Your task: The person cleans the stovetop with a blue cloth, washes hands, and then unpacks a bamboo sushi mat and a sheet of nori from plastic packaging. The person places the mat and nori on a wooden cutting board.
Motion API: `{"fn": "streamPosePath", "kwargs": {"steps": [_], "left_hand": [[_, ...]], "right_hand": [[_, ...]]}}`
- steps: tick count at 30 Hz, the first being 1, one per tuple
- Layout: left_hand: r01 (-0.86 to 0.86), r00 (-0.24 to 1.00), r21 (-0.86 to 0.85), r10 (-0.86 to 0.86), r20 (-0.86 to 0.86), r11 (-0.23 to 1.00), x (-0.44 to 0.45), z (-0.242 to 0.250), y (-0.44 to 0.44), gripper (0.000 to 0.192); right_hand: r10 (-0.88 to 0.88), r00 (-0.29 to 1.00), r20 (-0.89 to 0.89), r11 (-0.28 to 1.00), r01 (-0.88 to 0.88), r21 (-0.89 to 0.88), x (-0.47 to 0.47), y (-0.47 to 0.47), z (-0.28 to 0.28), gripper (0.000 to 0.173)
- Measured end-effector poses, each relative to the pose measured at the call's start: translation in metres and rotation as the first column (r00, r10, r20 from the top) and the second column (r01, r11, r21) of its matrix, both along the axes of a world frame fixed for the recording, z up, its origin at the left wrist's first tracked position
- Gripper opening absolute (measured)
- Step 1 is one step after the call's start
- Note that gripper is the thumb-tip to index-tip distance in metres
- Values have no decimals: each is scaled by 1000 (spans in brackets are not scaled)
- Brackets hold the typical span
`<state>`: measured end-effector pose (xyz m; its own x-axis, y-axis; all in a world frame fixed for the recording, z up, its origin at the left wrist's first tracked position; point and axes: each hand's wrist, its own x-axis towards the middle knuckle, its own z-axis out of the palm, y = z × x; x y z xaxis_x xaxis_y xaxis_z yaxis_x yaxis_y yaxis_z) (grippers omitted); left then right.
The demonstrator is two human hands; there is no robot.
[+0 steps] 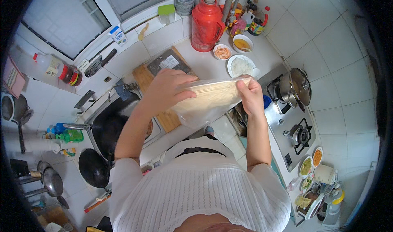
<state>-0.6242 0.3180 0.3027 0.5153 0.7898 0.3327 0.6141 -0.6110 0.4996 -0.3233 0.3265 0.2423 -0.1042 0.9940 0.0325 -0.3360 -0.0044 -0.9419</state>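
A clear plastic bag (212, 93) with pale, thinly layered food inside hangs between my hands, in front of my chest. I cannot tell exactly what the food is. My left hand (170, 86) grips the bag's left end, and my right hand (252, 93) pinches its upper right corner between thumb and fingers. Beneath the bag and my left hand, a wooden cutting board (170, 123) is partly hidden. On its far end rests a dark, flat package (169, 61) with a white label. Past my right hand sits a white plate of whitish food (241, 66), its near edge partly covered.
Left lies a sink (101, 121) holding a black wok. At right, a gas stove (288, 139) carries a lidded pot (294, 87). A red thermos (207, 26), a bowl of shrimp (222, 52) and a bowl of yellow liquid (242, 44) stand behind. Plates of chopped food (306, 166) sit lower right.
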Motion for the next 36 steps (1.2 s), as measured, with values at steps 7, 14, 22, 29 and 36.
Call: {"fn": "streamPosePath", "kwargs": {"steps": [7,14,22,29,36], "left_hand": [[14,997,-325,12,77,946,17,21,16,25],[-85,988,-433,134,83,897,0,53,8,19],[-181,920,-612,352,171,770,-49,38,12,19],[-50,556,-884,748,363,465,-73,-180,-19,22],[-283,287,-922,941,181,264,-55,-379,-89,24]], "right_hand": [[76,970,233,959,-135,250,17,16,-25,62],[290,866,407,953,-300,-40,32,32,-153,74],[370,929,15,882,-346,-320,89,28,-192,20],[44,995,-92,941,-72,-331,112,68,-200,29],[-306,859,411,813,460,-356,90,55,-292,27]]}}
